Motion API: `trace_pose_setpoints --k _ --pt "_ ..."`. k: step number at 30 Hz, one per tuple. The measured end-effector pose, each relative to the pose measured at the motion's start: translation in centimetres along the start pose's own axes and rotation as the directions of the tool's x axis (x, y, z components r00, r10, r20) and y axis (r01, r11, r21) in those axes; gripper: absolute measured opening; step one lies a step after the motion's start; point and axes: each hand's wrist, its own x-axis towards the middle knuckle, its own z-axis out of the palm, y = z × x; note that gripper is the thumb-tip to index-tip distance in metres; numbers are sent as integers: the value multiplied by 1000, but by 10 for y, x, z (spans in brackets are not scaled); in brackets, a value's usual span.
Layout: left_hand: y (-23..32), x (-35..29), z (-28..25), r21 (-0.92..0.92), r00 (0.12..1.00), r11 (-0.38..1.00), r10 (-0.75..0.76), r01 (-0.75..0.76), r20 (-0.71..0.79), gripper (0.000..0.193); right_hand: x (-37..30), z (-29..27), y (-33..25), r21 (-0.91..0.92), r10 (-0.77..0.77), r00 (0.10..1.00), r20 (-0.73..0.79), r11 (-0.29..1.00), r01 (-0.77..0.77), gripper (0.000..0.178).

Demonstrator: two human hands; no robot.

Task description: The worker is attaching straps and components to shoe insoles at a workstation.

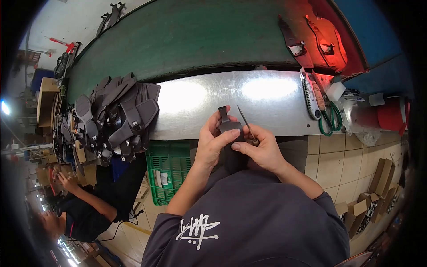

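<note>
My left hand [210, 144] is closed around a dark grey sandal part [229, 127], thumb on top and fingers beneath. A narrow strap end sticks up from the part, beside my left fingertips. The lower portion hangs down towards my lap and is partly hidden by my hands. My right hand [263, 150] grips an awl [244, 118] by its short, brownish handle, and the thin metal point slants up and away to the left. My right thumb rests against the sandal part's right edge.
A metal ledge [187, 120] runs before a green conveyor belt [191, 40]. Sandal parts [120, 111] are heaped left; more sandal pieces [327, 42] lie under red light. A utility knife [310, 93] and green-handled scissors [330, 119] lie right. A green crate [171, 153] and a co-worker [95, 200] are left.
</note>
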Motion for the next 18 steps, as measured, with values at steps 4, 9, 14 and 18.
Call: trace_pose_setpoints --k 4,9,14,18 --pt "-3 3 -8 -1 998 1000 -31 31 -56 64 10 -16 -8 -208 -117 988 -102 974 94 13" --pt "3 10 -13 13 1000 1000 -15 14 25 64 41 -79 -19 -855 -598 735 -321 517 48 23" --pt "17 23 -23 414 955 861 268 -297 128 74 53 -109 -4 -957 -476 835 -275 219 -191 28" --pt "32 25 -28 590 917 706 354 -392 185 73 49 -106 1 -953 -517 817 -255 278 -121 31"
